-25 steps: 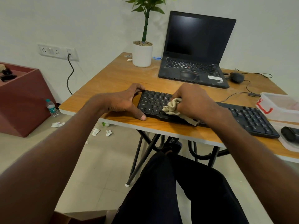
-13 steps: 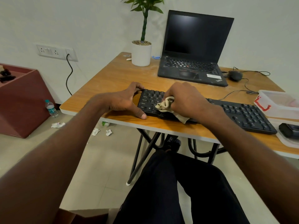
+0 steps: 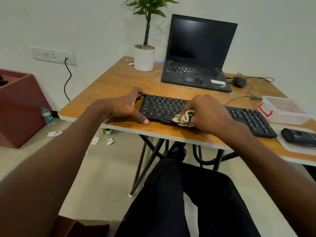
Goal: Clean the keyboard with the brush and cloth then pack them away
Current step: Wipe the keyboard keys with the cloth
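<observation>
On the wooden table (image 3: 119,79), near its front edge, lies a black keyboard (image 3: 164,106), running from the left hand out to the right under the right forearm. Left hand (image 3: 124,106) clamps the keyboard's left end: fingers curled over the far corner, thumb laid along the near edge on the table. Right hand (image 3: 206,112) grasps a bunched beige cloth (image 3: 184,117), fingers curled round it, pressing it onto the keyboard's front edge around the bottom key row; part of the cloth hangs over onto the table. Brush: can't pick it out in this view. Right of the keyboard, a clear plastic box (image 3: 289,115) with a red latch sits at the table's right side, touching or just beside the keyboard's far right end, can't tell which. Nearer than the box, a clear lid or tray (image 3: 290,146) carries a dark boxy item (image 3: 299,135); can't identify it. Behind the keyboard, an open black laptop (image 3: 198,53), screen dark. Right of the laptop, a black wired mouse (image 3: 239,81), cable looping across the table. Left of the laptop, a white pot with a green plant (image 3: 144,57) at the back corner. Off the table: wall socket strip (image 3: 53,55) with a black cable plugged in, a dark red cabinet (image 3: 18,106) at left, a small water bottle (image 3: 47,115) on the floor beside it, crumpled white paper scraps (image 3: 95,140) on the tiles under the table's left edge. Person seated, dark trousers (image 3: 188,202) in the lower frame.
</observation>
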The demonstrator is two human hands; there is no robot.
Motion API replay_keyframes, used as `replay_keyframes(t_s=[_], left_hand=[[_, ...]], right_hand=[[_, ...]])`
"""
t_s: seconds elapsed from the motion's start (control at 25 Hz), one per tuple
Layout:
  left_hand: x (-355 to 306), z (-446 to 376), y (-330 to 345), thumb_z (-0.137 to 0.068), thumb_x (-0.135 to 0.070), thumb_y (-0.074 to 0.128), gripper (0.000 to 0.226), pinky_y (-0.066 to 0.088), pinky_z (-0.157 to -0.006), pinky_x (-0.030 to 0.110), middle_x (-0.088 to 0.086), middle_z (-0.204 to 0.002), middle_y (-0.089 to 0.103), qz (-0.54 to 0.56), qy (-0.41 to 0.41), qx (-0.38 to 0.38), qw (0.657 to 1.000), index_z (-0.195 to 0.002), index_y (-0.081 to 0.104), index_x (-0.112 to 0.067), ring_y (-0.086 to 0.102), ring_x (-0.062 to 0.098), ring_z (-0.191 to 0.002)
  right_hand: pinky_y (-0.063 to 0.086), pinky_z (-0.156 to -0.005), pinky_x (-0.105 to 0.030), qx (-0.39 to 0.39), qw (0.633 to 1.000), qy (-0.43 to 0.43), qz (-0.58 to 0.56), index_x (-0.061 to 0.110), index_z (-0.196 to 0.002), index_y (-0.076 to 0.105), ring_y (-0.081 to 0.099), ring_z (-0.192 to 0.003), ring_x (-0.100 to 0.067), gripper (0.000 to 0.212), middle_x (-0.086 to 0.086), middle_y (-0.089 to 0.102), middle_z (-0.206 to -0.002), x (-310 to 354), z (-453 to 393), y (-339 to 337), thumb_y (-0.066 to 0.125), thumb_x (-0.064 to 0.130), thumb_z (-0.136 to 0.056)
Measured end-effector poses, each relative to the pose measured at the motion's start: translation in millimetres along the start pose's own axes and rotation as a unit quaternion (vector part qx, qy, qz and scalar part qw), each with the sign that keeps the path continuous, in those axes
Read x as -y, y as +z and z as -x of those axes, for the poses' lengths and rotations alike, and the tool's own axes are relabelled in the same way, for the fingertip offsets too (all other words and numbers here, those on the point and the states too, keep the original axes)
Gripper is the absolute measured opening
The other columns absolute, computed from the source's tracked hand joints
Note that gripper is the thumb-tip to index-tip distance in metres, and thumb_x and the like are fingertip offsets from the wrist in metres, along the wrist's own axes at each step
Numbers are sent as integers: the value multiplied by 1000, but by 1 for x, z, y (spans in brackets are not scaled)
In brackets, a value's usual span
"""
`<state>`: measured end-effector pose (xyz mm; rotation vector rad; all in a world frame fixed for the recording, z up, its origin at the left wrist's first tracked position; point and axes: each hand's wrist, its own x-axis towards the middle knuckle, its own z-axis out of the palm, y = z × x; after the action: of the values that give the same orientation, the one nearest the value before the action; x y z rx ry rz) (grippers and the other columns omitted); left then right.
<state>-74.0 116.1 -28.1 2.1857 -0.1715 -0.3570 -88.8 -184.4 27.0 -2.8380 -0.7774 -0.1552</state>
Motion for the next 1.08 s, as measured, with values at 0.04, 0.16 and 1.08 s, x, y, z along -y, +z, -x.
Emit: replay_keyframes(t_s=[0.04, 0.16, 1.08], left_hand=[[0, 1, 0, -43, -53, 101, 132, 36, -123, 45, -2, -159, 33, 1, -1, -1, 1000, -148, 23, -38, 37, 20, -145], [-1, 1, 1, -43, -53, 102, 132, 39, -121, 44, -2, -159, 33, 0, -3, 1, 1000, -148, 23, -38, 40, 21, -143], [-7, 3, 3, -64, -35, 101, 115, 46, -103, 29, -6, -151, 39, 4, -12, 3, 1000, -147, 22, -38, 49, 10, -129]], right_hand=[[60, -71, -40, -14, 1000, 7, 10, 36, -107, 80, 67, -91, -19, 27, 2, 76, -107, 2, -3, 0, 84, 25, -84], [58, -67, -34, -29, 996, -25, -76, 34, -109, 80, 67, -83, -13, 35, 6, 78, -101, 24, -8, 11, 77, 10, -85], [60, -70, -40, -95, 994, -54, -29, 29, -109, 80, 68, -85, -22, 26, -1, 75, -96, 48, -42, 28, 77, 16, -86]])
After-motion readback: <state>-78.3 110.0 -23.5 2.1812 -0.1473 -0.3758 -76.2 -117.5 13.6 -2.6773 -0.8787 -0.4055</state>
